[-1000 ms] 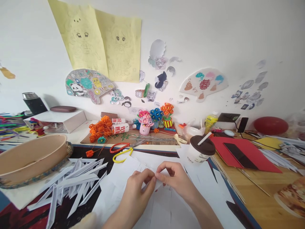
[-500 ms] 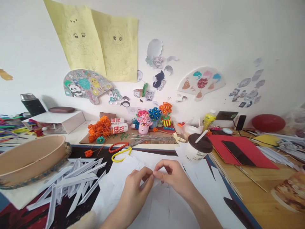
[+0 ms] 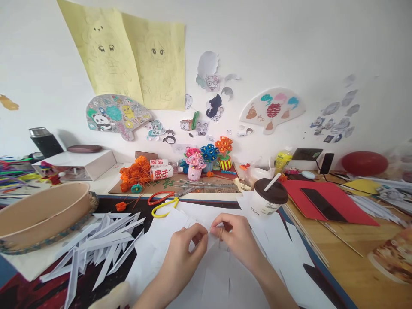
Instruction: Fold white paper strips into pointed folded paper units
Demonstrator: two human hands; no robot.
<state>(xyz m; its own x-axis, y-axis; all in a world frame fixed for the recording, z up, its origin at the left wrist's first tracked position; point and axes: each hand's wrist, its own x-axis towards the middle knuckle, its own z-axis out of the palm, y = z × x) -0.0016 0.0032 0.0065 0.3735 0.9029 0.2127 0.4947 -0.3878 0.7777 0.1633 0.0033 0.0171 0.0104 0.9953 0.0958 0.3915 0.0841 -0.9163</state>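
Before a white wall point(image 3: 273, 47), over a cluttered desk point(image 3: 347, 262), both hands point(image 3: 185, 253) point(image 3: 238, 240) pinch-tight on paper point(image 3: 211, 241)

Strips point(image 3: 107, 245) left of papers point(image 3: 215, 287); cup point(image 3: 268, 199) rear right, seemingly on them.

Home craft corner, suggested by yellow drawings point(image 3: 162, 64) pinned at eleven o'clock, handmade flowers point(image 3: 195, 162) displayed at twelve, folded paper strips point(image 3: 96, 240) heaped at eight

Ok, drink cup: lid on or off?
On. The dark lid covers the top of the cup, and a white straw sticks up from it.
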